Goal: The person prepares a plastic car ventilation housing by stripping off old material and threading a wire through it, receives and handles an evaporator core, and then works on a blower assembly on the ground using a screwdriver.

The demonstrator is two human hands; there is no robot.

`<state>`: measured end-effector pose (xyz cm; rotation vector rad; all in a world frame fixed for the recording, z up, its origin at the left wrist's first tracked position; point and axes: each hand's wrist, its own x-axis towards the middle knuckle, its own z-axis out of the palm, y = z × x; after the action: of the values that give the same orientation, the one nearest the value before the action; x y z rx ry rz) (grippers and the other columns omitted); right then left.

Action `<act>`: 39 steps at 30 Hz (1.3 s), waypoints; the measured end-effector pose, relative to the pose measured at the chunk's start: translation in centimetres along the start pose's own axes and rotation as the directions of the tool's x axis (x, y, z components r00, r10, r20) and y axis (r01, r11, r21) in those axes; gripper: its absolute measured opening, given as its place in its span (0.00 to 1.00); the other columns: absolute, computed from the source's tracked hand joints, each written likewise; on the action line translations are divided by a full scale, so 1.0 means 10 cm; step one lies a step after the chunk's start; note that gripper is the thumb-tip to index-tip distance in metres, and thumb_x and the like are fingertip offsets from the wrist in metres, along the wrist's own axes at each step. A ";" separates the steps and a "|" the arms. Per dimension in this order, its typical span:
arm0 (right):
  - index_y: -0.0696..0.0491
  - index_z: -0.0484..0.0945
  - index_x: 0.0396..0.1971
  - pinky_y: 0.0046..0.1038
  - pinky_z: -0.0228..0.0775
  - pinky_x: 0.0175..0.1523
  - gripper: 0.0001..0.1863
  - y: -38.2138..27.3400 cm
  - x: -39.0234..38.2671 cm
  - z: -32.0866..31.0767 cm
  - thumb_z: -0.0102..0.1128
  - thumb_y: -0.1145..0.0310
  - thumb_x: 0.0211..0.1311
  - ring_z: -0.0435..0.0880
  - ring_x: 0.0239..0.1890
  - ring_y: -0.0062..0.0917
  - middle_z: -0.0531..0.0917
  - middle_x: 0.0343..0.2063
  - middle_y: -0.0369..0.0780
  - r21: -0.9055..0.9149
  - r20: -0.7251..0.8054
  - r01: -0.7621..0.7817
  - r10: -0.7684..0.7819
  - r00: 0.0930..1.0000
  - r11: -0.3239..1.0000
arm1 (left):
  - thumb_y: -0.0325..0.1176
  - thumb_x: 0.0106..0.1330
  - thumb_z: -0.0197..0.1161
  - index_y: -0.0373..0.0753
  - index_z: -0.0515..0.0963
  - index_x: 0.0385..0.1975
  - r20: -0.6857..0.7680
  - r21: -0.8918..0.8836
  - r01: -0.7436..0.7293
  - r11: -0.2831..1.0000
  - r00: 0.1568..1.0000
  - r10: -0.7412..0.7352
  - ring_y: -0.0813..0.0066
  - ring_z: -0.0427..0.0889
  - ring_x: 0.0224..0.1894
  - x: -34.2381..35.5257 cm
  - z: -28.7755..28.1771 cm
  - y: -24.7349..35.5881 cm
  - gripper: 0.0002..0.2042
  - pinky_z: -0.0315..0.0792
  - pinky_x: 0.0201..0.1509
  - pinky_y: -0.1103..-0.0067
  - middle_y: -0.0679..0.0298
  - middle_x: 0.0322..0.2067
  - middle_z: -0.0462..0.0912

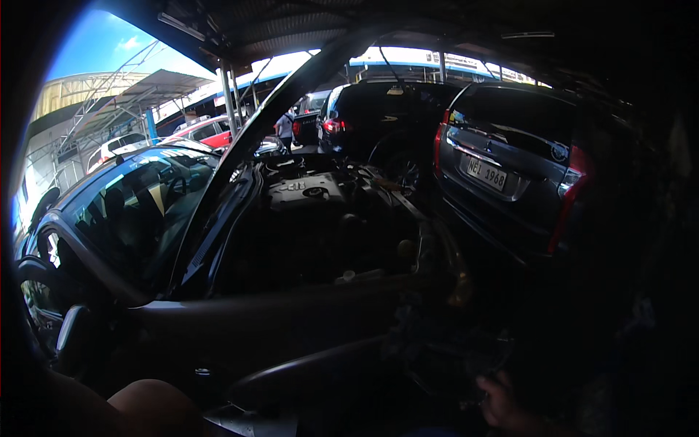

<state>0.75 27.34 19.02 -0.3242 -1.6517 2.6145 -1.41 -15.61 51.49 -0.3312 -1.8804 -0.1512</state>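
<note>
My right hand point(494, 400) is low at the right, its fingers curled on a dark object point(455, 364) that is too shadowed to name. At the lower left is bare skin of my left arm point(149, 408); the fingers of that side cannot be made out. In front of me stands a dark car with its hood point(255, 116) raised, showing the engine cover point(306, 191) and engine bay. The near fender point(277, 320) runs across the lower middle, with a long curved dark panel edge point(313, 360) below it.
A grey SUV point(502, 175) is parked close at the right, a dark vehicle point(386, 109) behind the engine bay. A person point(284, 130) stands in the distance among parked cars, including a red one point(207, 132), under a metal roof. The windscreen point(153, 211) is at the left.
</note>
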 end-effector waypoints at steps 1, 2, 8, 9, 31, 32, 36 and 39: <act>0.55 0.70 0.51 0.40 0.81 0.33 0.18 -0.10 -0.06 0.32 0.56 0.72 0.61 0.81 0.39 0.30 0.78 0.40 0.40 0.060 0.039 -0.041 0.039 0.998 0.997 | 0.60 0.60 0.60 0.28 0.72 0.54 -0.025 -0.015 -0.029 0.999 0.999 0.029 0.53 0.74 0.57 0.04 0.00 0.08 0.37 0.66 0.62 0.64 0.46 0.57 0.72; 0.55 0.71 0.50 0.38 0.82 0.31 0.16 -0.02 0.04 0.40 0.56 0.73 0.61 0.81 0.37 0.28 0.78 0.39 0.39 0.037 0.015 -0.052 0.052 0.999 0.998 | 0.61 0.60 0.60 0.28 0.71 0.54 -0.065 -0.022 -0.032 0.999 0.997 0.031 0.53 0.74 0.57 0.03 0.06 0.07 0.38 0.66 0.62 0.64 0.46 0.57 0.72; 0.55 0.72 0.52 0.24 0.72 0.47 0.18 -0.02 0.02 0.66 0.58 0.74 0.61 0.77 0.41 0.19 0.79 0.40 0.35 -0.032 0.148 -0.121 0.125 0.981 0.992 | 0.62 0.60 0.60 0.27 0.71 0.56 -0.234 -0.263 -0.075 0.962 0.972 0.012 0.53 0.74 0.57 -0.34 0.12 0.57 0.40 0.66 0.63 0.64 0.46 0.57 0.72; 0.55 0.73 0.52 0.22 0.69 0.49 0.18 0.01 0.04 0.65 0.58 0.74 0.60 0.76 0.41 0.18 0.79 0.39 0.34 -0.054 0.171 -0.084 0.092 0.981 0.995 | 0.63 0.60 0.59 0.27 0.70 0.56 -0.208 -0.336 -0.050 0.941 0.978 -0.022 0.53 0.74 0.57 -0.44 0.15 0.70 0.40 0.66 0.63 0.64 0.46 0.57 0.72; 0.56 0.79 0.48 0.44 0.54 0.69 0.25 -0.68 0.43 0.93 0.71 0.62 0.49 0.70 0.61 0.39 0.78 0.51 0.43 -0.654 0.756 0.730 -0.156 0.636 -0.199 | 0.45 0.55 0.69 0.42 0.80 0.41 0.812 -0.415 0.288 0.863 0.544 0.209 0.61 0.82 0.44 -1.96 1.66 1.63 0.18 0.71 0.54 0.59 0.62 0.37 0.84; 0.54 0.83 0.42 0.43 0.56 0.68 0.19 -0.66 0.44 0.93 0.70 0.64 0.49 0.73 0.57 0.36 0.82 0.45 0.40 -0.648 0.761 0.742 -0.185 0.622 -0.169 | 0.45 0.55 0.69 0.42 0.80 0.41 0.812 -0.419 0.290 0.861 0.543 0.212 0.61 0.82 0.44 -1.94 1.66 1.64 0.18 0.71 0.54 0.59 0.62 0.37 0.84; 0.52 0.84 0.39 0.43 0.58 0.66 0.15 -0.55 0.45 0.85 0.70 0.66 0.49 0.77 0.53 0.33 0.84 0.40 0.37 -0.626 0.766 0.774 -0.257 0.589 -0.094 | 0.47 0.54 0.69 0.41 0.81 0.39 0.825 -0.417 0.323 0.850 0.528 0.204 0.60 0.83 0.42 -1.91 1.64 1.66 0.18 0.72 0.52 0.64 0.61 0.35 0.84; 0.52 0.84 0.33 0.44 0.59 0.66 0.09 -0.54 0.46 0.83 0.69 0.69 0.49 0.79 0.49 0.32 0.85 0.35 0.35 -0.554 0.808 0.820 -0.328 0.490 -0.140 | 0.47 0.55 0.69 0.41 0.81 0.38 0.840 -0.427 0.385 0.818 0.504 0.201 0.59 0.83 0.41 -1.93 1.66 1.65 0.19 0.72 0.50 0.67 0.61 0.34 0.85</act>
<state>-5.78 22.96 26.51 0.9473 -2.4393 0.6059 -5.71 1.59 26.83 -0.8411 -2.8682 -0.7812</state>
